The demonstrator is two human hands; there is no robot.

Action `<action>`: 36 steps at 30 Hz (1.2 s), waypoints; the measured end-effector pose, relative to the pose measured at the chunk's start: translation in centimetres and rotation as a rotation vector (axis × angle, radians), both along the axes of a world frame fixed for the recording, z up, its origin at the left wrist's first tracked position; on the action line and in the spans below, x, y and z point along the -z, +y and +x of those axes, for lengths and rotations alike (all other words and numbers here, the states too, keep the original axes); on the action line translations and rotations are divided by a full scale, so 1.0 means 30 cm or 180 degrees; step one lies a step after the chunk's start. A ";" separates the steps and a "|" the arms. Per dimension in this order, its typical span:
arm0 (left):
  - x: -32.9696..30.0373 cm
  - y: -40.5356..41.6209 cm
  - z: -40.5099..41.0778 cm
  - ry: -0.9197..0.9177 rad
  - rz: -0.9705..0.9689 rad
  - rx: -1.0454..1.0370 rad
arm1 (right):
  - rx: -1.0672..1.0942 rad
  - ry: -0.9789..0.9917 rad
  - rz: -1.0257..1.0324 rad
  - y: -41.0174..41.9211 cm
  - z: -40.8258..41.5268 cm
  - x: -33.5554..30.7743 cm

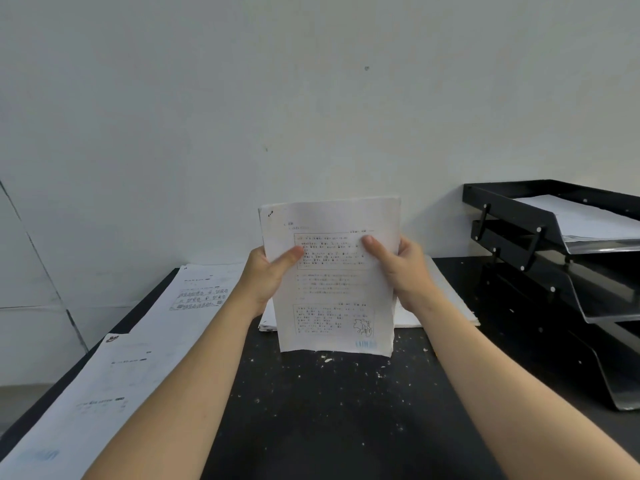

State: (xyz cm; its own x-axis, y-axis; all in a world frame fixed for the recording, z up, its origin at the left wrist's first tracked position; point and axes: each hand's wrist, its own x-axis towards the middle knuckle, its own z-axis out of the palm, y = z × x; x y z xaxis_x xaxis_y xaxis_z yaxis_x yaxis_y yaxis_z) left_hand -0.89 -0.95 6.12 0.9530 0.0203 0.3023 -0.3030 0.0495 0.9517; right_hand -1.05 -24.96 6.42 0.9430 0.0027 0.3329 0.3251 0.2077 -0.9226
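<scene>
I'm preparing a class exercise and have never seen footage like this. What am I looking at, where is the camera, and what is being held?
No machine here: a person wears one camera on the head, so you see their own arms. The left hand and right hand grip the sides of an upright sheaf of printed pages over a black table. Behind lies a paper stack, loose sheets lie left, and a black tiered tray stands right.

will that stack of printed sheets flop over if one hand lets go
Probably floppy: the stack of printed sheets stands upright only with the left hand and right hand gripping its sides, bottom edge seemingly on the black table. It looks thin, so likely light. Uneven top edges suggest sheets may slide apart.
</scene>
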 end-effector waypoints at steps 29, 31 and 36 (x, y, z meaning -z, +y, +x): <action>0.296 -0.044 -0.023 0.0594 0.0097 -0.0099 | -0.0389 0.0301 -0.0443 -0.018 0.051 0.302; 0.307 -0.043 -0.026 0.0607 0.0112 -0.0124 | -0.0377 0.0338 -0.0420 -0.018 0.048 0.317; 0.264 -0.020 -0.019 0.0551 0.0196 -0.0010 | -0.0435 0.0400 -0.0429 -0.025 0.049 0.312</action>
State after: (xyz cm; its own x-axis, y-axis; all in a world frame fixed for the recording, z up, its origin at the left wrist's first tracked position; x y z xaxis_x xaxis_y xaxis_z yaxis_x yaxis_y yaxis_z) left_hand -1.47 -1.55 -1.80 0.9909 0.0100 0.1345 -0.1344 -0.0111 0.9909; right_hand 0.43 -25.69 -2.96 0.9648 0.1697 0.2009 0.1832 0.1142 -0.9764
